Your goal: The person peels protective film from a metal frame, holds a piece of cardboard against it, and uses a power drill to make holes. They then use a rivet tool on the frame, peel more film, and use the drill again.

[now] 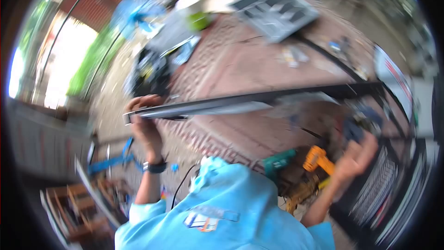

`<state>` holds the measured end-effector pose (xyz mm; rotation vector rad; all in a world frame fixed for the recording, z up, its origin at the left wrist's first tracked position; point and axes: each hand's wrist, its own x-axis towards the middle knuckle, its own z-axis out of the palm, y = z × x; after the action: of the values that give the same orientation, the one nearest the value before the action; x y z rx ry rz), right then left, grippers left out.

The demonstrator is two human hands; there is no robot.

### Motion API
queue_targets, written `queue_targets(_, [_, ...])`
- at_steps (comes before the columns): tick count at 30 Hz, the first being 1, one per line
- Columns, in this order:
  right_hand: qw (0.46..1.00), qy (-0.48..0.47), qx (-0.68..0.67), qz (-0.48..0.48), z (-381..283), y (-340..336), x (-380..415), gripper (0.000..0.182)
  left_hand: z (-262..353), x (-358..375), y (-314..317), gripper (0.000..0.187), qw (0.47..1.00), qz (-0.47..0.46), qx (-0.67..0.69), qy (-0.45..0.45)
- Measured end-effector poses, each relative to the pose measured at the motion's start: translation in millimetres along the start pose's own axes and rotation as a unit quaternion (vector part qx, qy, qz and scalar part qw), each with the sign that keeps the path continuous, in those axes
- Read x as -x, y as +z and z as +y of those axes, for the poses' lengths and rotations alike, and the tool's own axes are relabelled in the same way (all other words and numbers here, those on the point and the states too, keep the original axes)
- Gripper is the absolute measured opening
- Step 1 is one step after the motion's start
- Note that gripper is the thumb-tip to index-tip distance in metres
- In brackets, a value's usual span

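My left hand (147, 119) is wrapped round the near-left end of a long dark metal bar (240, 99). The bar runs across the table to the far right, with torn pale film (231, 108) hanging along its lower edge. On the right, my right hand (354, 159) is raised below the other end of the bar, smeared by motion. Its fingertips are right at a blurred blue-grey object (358, 127); I cannot tell whether the fingers grip it. A green power tool (279, 159) and a yellow-orange power tool (318, 158) lie between my hands, at the table's near edge.
A patterned reddish cloth (231, 55) covers the table. On its far side are a grey divided tray (277, 11), a white-and-green tub (192, 9) and a black plastic bag (150, 71). Dark framed panels (384, 185) stand at right; a wooden rack (76, 208) is at lower left.
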<state>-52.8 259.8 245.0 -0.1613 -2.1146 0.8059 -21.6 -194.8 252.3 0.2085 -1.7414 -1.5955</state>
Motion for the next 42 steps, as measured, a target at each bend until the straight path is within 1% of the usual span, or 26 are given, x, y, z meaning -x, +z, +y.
queue_targets(1, [0.997, -0.069, 0.013, 0.022, 25, -8, -14, 0.036, 0, 12, -4, 0.064, 1.000, 0.003, -0.007, 0.012])
queue_targets(2, [0.986, -0.089, -0.092, 0.108, -6, 10, -27, 0.044, 3, 27, -7, 0.066, 0.999, 0.018, 0.017, 0.022])
queue_targets(4, [0.970, 0.070, -0.220, 0.076, -24, 16, -31, 0.068, 3, 60, -16, 0.075, 0.998, 0.035, 0.037, 0.034])
queue_targets(5, [0.950, 0.114, -0.287, 0.051, -42, 26, -25, 0.066, 3, 78, -23, 0.080, 0.998, 0.038, 0.032, 0.035])
queue_targets(8, [0.985, 0.145, -0.092, -0.026, -34, 9, -13, 0.061, -9, 122, -28, 0.090, 0.992, 0.061, 0.061, 0.093])
queue_targets(13, [0.969, 0.215, -0.123, -0.008, -16, -7, -5, 0.068, -11, 130, -40, 0.085, 0.994, 0.012, 0.013, 0.109])
queue_targets(17, [0.980, 0.191, 0.009, -0.052, -35, -10, -14, 0.070, -15, 128, -39, 0.084, 0.988, -0.006, 0.032, 0.151])
queue_targets(18, [0.969, 0.005, 0.238, -0.062, -32, -20, -26, 0.066, -18, 128, -37, 0.084, 0.984, -0.002, 0.054, 0.167])
queue_targets(19, [0.870, -0.164, 0.464, -0.013, -64, -22, -32, 0.059, -21, 126, -34, 0.085, 0.980, 0.003, 0.075, 0.185])
queue_targets(20, [0.954, -0.127, 0.264, -0.072, -88, -15, -37, 0.051, -21, 126, -34, 0.086, 0.979, 0.001, 0.081, 0.187])
queue_targets(21, [0.988, -0.083, 0.050, -0.124, -112, -3, -39, 0.044, -22, 126, -33, 0.086, 0.977, -0.002, 0.093, 0.191])
queue_targets(22, [0.947, -0.083, -0.034, -0.308, -147, 6, -38, 0.035, -22, 126, -32, 0.085, 0.977, 0.006, 0.095, 0.190])
queue_targets(23, [0.866, -0.078, -0.115, -0.480, -187, 17, -32, 0.027, -22, 126, -32, 0.085, 0.978, 0.015, 0.096, 0.186])
queue_targets(24, [0.791, -0.106, -0.167, -0.578, -229, 33, -16, 0.016, -21, 124, -30, 0.088, 0.979, 0.025, 0.075, 0.187])
queue_targets(25, [0.707, -0.166, -0.202, -0.657, -249, 47, -5, 0.016, -21, 122, -27, 0.088, 0.978, 0.027, 0.086, 0.190])
queue_targets(27, [0.586, -0.155, -0.234, -0.760, -280, 67, 19, 0.023, -21, 119, -22, 0.089, 0.976, 0.054, 0.091, 0.188])
queue_targets(30, [0.559, -0.157, -0.204, -0.788, -301, 96, 50, 0.028, -23, 118, -27, 0.089, 0.977, 0.037, 0.089, 0.189])
queue_targets(32, [0.435, -0.126, -0.097, -0.886, -321, 113, 51, 0.027, -22, 117, -25, 0.089, 0.978, 0.032, 0.095, 0.183])
queue_targets(33, [0.430, -0.127, -0.091, -0.889, -330, 119, 49, 0.027, -20, 117, -26, 0.089, 0.978, 0.040, 0.095, 0.179])
queue_targets(34, [0.394, -0.105, -0.048, -0.912, -339, 124, 47, 0.022, -19, 117, -27, 0.088, 0.981, 0.028, 0.088, 0.171])
queue_targets(35, [0.358, -0.082, -0.005, -0.930, -344, 128, 47, 0.027, -18, 118, -28, 0.088, 0.983, 0.014, 0.082, 0.163])
queue_targets(36, [0.357, -0.080, -0.003, -0.931, -345, 131, 48, 0.027, -20, 117, -25, 0.085, 0.981, 0.027, 0.100, 0.166])
queue_targets(38, [0.284, -0.013, -0.057, -0.957, -347, 137, 52, 0.026, -26, 125, -24, 0.084, 0.981, 0.030, 0.117, 0.154])
queue_targets(39, [0.287, -0.008, -0.057, -0.956, -350, 141, 52, 0.026, -28, 127, -23, 0.082, 0.980, 0.034, 0.133, 0.146])
queue_targets(41, [0.243, -0.026, 0.016, -0.969, -357, 151, 50, 0.028, -30, 123, -25, 0.081, 0.979, 0.028, 0.136, 0.148])
queue_targets(42, [0.268, -0.041, -0.024, -0.962, -352, 152, 52, 0.030, -30, 122, -24, 0.080, 0.979, 0.027, 0.134, 0.151])
